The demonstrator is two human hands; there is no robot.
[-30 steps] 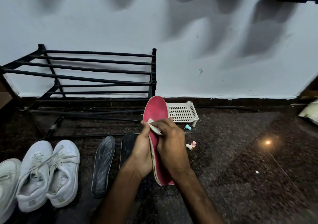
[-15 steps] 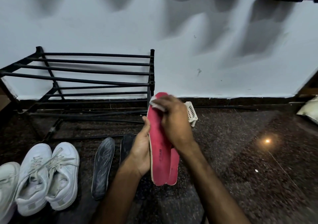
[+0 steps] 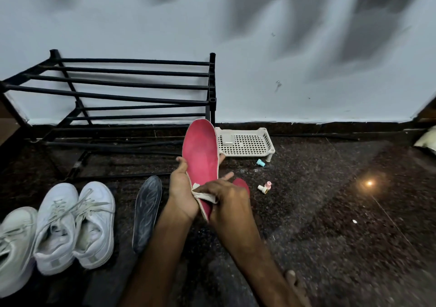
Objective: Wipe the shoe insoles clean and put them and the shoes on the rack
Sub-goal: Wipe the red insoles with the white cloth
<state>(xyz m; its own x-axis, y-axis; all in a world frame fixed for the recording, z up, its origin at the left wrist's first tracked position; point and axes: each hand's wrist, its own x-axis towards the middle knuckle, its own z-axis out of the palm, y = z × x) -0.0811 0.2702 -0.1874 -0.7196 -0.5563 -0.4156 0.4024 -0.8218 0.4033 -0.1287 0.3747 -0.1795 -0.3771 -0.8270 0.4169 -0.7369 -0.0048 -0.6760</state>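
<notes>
My left hand (image 3: pixel 180 186) grips a red insole (image 3: pixel 201 151) held upright above the floor, thumb on its left edge. My right hand (image 3: pixel 226 198) pinches a small white cloth (image 3: pixel 204 194) and presses it on the insole's lower part. The end of a second red insole (image 3: pixel 243 184) shows behind my right hand. A dark insole (image 3: pixel 146 212) lies on the floor left of my arms. White shoes (image 3: pixel 75 224) stand at the lower left, with another (image 3: pixel 14 243) at the frame edge. The black shoe rack (image 3: pixel 118 96) stands against the wall.
A white perforated plastic tray (image 3: pixel 245 142) sits on the dark floor right of the rack. Small plastic pieces lie near it, one teal (image 3: pixel 260 162) and one pink and white (image 3: pixel 265 187). A pale bag (image 3: pixel 427 139) lies at the far right. A light glare (image 3: pixel 369 183) marks the floor.
My right hand has slid the cloth from the insole's top end down to its lower part. The insole's upper face is now uncovered.
</notes>
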